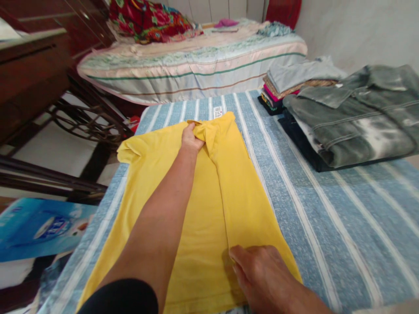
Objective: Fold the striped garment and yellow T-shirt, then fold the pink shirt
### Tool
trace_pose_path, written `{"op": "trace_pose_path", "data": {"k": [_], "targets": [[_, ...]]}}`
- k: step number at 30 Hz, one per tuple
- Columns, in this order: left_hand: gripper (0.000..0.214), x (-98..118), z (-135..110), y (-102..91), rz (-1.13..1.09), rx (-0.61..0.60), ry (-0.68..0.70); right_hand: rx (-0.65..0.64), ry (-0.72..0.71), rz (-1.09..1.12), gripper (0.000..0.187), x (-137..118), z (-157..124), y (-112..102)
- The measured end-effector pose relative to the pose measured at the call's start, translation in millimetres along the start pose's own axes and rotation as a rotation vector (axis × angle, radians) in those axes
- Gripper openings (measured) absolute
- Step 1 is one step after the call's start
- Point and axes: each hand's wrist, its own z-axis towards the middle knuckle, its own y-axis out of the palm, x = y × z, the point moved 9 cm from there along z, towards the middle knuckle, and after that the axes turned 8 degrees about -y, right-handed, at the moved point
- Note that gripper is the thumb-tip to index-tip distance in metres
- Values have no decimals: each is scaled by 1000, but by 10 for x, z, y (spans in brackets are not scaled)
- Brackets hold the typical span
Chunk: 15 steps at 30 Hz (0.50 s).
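A yellow T-shirt (196, 196) lies spread on a blue-and-white striped cloth (284, 192), its right side folded inward over the body. At the far end, near the collar, my left hand (192, 138) is closed on the bunched fabric, its fingertips partly hidden under a fold. My right hand (262, 270) pinches the folded-over edge close to the hem. One sleeve sticks out to the left, slightly crumpled. Across the shirt's left half stretches my left forearm, covering part of it.
To the right sit a folded grey-green denim jacket (363, 117) and a stack of folded clothes (294, 78). Behind is a bed (196, 65) with a red floral blanket (147, 22). On the left stand a dark wooden sewing-machine table (32, 83) and a blue carton (46, 229).
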Motion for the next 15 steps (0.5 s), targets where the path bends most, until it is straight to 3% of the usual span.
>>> {"op": "trace_pose_path", "data": {"k": [5,10,15], "targets": [[24,44,-2,0,8,41,-6,4,-82,1,19,-87,44,34],[24,38,-8,-67,6,68,-8,-16,-56,-48,20,-71,146,153],[24,114,-45,-102,-2,81,12,-1,-123,21,13,-95,176,187]]}}
